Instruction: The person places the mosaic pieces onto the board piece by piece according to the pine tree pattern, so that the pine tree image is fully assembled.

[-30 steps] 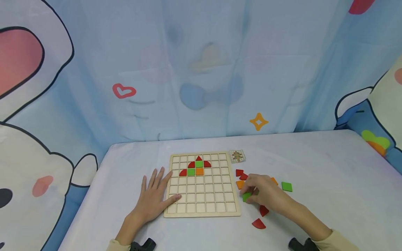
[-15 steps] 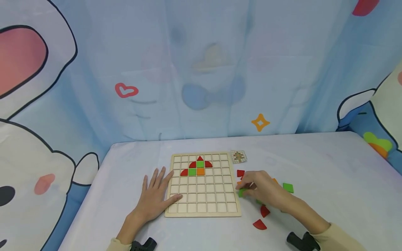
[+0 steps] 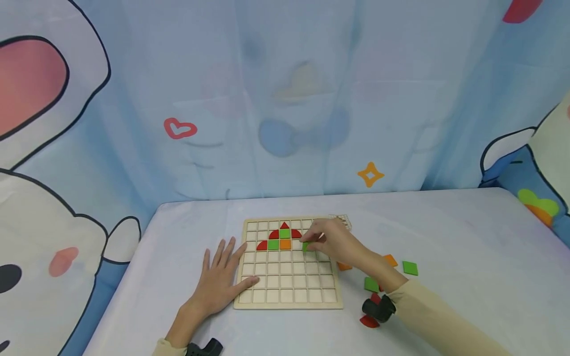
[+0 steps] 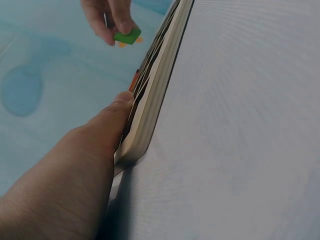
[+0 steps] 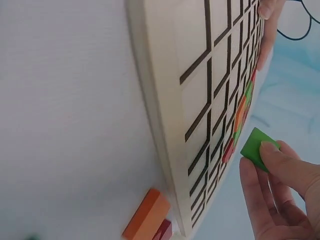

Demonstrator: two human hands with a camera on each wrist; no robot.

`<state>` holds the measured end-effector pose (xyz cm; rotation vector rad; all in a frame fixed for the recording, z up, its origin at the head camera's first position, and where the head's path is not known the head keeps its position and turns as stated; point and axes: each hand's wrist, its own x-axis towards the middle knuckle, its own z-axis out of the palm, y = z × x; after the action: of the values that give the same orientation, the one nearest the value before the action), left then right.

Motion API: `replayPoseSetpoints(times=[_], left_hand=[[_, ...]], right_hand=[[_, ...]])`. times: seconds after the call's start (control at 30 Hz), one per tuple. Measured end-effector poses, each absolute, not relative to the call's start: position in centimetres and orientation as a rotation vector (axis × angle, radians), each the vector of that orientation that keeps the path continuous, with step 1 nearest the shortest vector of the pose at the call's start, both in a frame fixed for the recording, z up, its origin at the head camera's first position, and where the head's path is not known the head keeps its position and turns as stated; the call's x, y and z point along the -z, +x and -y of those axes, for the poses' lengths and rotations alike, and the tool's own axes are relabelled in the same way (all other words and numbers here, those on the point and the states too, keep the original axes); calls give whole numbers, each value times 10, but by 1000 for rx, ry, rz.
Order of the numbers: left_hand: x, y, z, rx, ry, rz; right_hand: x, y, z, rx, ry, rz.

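"Two hands are at the board [image 3: 286, 282]. What is each doing?"

"The left hand [image 3: 215, 284] lies spread along the board's left edge, fingers straight, gripping nothing, its thumb over the rim. The right hand [image 3: 334, 241] pinches a green tile [image 5: 256, 150] between thumb and fingertips, above the board's far right part."

"Is the tile down?"

"Not yet, I'd say. By the wrist views it looks clear of the board's surface. An orange tile [image 3: 285, 244] lies on the board, to the left of it. Which cell it is meant for, I can't tell."

"How would you set it well?"

"Line its sides up with the board's grid, tip it flat, then lower it straight, so it doesn't catch a ridge or nudge its neighbours. Press lightly before letting go."

"And the left hand?"

"Light pressure at the board's left edge should stop it sliding. Mind the right sleeve [image 3: 445, 316], too: loose pieces lie right of the board, such as the green square [image 3: 371, 285], and a low forearm could drag them."
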<state>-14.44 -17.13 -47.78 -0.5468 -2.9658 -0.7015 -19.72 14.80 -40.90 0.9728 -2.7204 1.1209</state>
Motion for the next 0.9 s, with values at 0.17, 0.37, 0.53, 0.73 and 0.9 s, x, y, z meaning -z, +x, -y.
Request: replayPoseSetpoints(times=[0.17, 0.37, 0.53, 0.73, 0.9], left_hand=[[479, -144, 170, 717, -569, 2932], [477, -144, 171, 677, -539, 2992], [479, -145, 171, 667, -535, 3010], [480, -145, 172, 665, -545, 3000], [479, -144, 173, 661, -552, 2990]], right_hand=[[415, -209, -135, -1098, 941, 2738], [420, -217, -126, -1120, 918, 2785], [422, -216, -124, -1093, 898, 2803], [418, -214, -118, -1097, 820, 2886], [416, -210, -108, -1032, 767, 2947]])
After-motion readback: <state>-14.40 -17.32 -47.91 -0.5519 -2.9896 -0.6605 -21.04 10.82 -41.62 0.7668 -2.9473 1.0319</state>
